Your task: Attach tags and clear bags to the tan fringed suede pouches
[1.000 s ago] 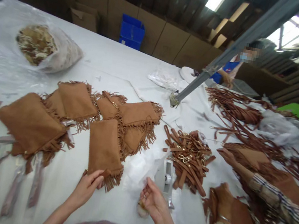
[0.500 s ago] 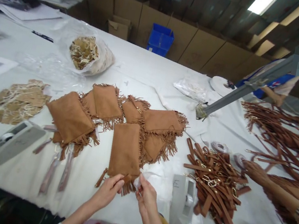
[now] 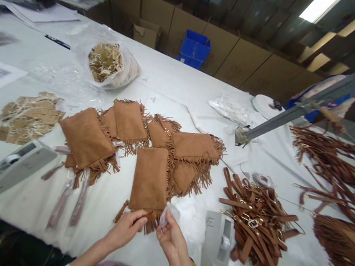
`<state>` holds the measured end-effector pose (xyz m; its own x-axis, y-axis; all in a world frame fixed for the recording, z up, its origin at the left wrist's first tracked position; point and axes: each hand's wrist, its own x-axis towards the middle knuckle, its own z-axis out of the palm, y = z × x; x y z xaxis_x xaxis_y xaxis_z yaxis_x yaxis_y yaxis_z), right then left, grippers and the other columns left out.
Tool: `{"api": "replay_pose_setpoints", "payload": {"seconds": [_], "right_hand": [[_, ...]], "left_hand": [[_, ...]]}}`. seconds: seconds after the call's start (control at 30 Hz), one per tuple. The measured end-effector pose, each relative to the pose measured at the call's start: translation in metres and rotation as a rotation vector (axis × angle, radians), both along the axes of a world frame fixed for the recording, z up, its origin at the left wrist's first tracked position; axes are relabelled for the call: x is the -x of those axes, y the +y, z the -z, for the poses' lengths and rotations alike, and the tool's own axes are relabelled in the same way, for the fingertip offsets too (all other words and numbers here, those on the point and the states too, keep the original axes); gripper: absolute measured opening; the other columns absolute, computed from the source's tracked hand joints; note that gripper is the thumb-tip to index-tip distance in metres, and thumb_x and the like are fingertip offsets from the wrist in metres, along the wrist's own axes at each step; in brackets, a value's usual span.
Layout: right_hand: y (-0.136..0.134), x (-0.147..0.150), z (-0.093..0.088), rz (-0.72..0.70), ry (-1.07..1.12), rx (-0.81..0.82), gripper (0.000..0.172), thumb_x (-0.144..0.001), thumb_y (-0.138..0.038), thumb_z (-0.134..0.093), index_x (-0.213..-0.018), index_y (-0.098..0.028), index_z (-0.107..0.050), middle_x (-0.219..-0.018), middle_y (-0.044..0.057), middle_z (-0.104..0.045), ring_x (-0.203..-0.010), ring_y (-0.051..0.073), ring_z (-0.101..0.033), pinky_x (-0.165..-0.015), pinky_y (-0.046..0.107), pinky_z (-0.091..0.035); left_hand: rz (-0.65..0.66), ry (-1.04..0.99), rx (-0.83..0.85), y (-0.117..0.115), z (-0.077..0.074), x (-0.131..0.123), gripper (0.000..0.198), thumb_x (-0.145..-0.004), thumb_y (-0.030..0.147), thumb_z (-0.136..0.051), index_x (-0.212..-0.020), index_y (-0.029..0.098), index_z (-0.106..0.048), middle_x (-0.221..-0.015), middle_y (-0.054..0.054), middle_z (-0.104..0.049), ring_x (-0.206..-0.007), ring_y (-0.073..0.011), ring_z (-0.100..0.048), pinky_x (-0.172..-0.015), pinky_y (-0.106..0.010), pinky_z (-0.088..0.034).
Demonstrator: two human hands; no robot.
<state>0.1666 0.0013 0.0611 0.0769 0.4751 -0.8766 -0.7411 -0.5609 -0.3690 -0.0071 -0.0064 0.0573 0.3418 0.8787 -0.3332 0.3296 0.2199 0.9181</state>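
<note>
Head view: right hand [image 3: 170, 239] has moved beside the suede pouch [image 3: 150, 178], pinching a clear bag [image 3: 169, 212]; left hand [image 3: 126, 230] pinches its fringe

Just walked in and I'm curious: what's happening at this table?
A person works at a white table. Their left hand grips the fringe end of a brown fringed pouch, while the right hand pinches a small clear plastic piece beside it. More pouches lie fanned out behind, with a pile of brown straps and a tape dispenser to the right.
</note>
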Motion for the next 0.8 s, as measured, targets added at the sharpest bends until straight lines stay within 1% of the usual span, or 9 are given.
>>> {"api": "replay_pose_setpoints", "payload": {"seconds": [0.1,0.17,0.27,0.37,0.43,0.53,0.63,0.7,0.8], "right_hand": [[0.001,0.003,0.003,0.025,0.016,-0.005,0.03,-0.059,-0.029,-0.084,-0.076,-0.023,-0.06,-0.062,-0.006,-0.067,-0.051,0.009,-0.056,-0.047,0.019,-0.042],[0.0,0.006,0.004,0.01,0.017,-0.03,0.031,-0.06,-0.032,-0.084,-0.079,-0.023,-0.061,-0.066,-0.005,-0.069,-0.052,0.009,-0.058,-0.048,0.02,-0.043],[0.0,0.011,0.005,-0.004,0.006,-0.078,0.034,-0.06,-0.036,-0.083,-0.084,-0.024,-0.063,-0.071,-0.003,-0.07,-0.057,0.012,-0.061,-0.051,0.022,-0.045],[0.0,0.017,0.003,0.0,-0.005,-0.097,0.035,-0.059,-0.036,-0.084,-0.083,-0.024,-0.062,-0.071,-0.004,-0.07,-0.058,0.012,-0.06,-0.052,0.022,-0.045],[-0.001,0.022,0.002,-0.028,-0.024,-0.098,0.034,-0.058,-0.036,-0.084,-0.082,-0.024,-0.062,-0.069,-0.004,-0.069,-0.056,0.01,-0.058,-0.05,0.021,-0.043],[-0.005,0.031,0.001,-0.108,-0.07,-0.122,0.032,-0.058,-0.035,-0.084,-0.081,-0.023,-0.064,-0.068,-0.003,-0.068,-0.056,0.01,-0.057,-0.05,0.02,-0.041],[-0.01,0.037,-0.001,-0.182,-0.067,-0.155,0.03,-0.059,-0.034,-0.083,-0.082,-0.022,-0.067,-0.071,-0.003,-0.068,-0.058,0.01,-0.057,-0.052,0.021,-0.041],[-0.012,0.037,-0.003,-0.244,-0.037,-0.154,0.031,-0.058,-0.031,-0.083,-0.083,-0.021,-0.068,-0.071,-0.002,-0.068,-0.058,0.009,-0.056,-0.053,0.02,-0.04],[-0.012,0.031,-0.007,-0.349,-0.029,-0.144,0.033,-0.054,-0.022,-0.084,-0.084,-0.019,-0.069,-0.069,-0.002,-0.067,-0.057,0.008,-0.054,-0.057,0.02,-0.041]], "left_hand": [[0.027,0.027,-0.025,-0.001,-0.005,0.001,0.03,-0.089,0.037,-0.041,-0.083,0.018,-0.064,-0.062,0.0,-0.06,-0.061,-0.0148,-0.054,-0.06,-0.024,-0.036],[0.048,0.024,-0.039,-0.002,-0.008,0.001,0.028,-0.088,0.036,-0.042,-0.083,0.019,-0.064,-0.065,0.0,-0.061,-0.063,-0.0148,-0.054,-0.06,-0.024,-0.036],[0.056,-0.02,-0.019,-0.004,-0.007,0.0,0.027,-0.088,0.037,-0.043,-0.083,0.019,-0.063,-0.067,0.0,-0.062,-0.065,-0.0147,-0.055,-0.061,-0.024,-0.036],[-0.074,-0.148,0.051,-0.003,0.001,-0.001,0.032,-0.088,0.044,-0.044,-0.082,0.018,-0.061,-0.068,-0.001,-0.061,-0.066,-0.0149,-0.055,-0.064,-0.025,-0.038],[-0.163,-0.273,0.125,-0.001,0.005,0.0,0.036,-0.087,0.049,-0.045,-0.087,0.017,-0.06,-0.068,0.0,-0.06,-0.066,-0.0144,-0.054,-0.065,-0.026,-0.039],[-0.181,-0.405,0.234,0.004,0.008,0.003,0.04,-0.083,0.054,-0.05,-0.09,0.015,-0.06,-0.066,0.001,-0.058,-0.063,-0.0125,-0.051,-0.062,-0.024,-0.038],[-0.168,-0.443,0.299,0.008,0.008,0.005,0.041,-0.077,0.055,-0.059,-0.078,0.013,-0.06,-0.061,0.001,-0.057,-0.058,-0.0106,-0.048,-0.058,-0.023,-0.034],[-0.22,-0.439,0.334,0.008,0.009,0.005,0.042,-0.074,0.055,-0.061,-0.071,0.014,-0.058,-0.057,0.002,-0.055,-0.053,-0.0093,-0.044,-0.053,-0.022,-0.031],[-0.311,-0.424,0.374,0.008,0.012,0.004,0.042,-0.073,0.056,-0.061,-0.066,0.015,-0.055,-0.054,0.003,-0.053,-0.049,-0.0082,-0.04,-0.049,-0.022,-0.026]]}}
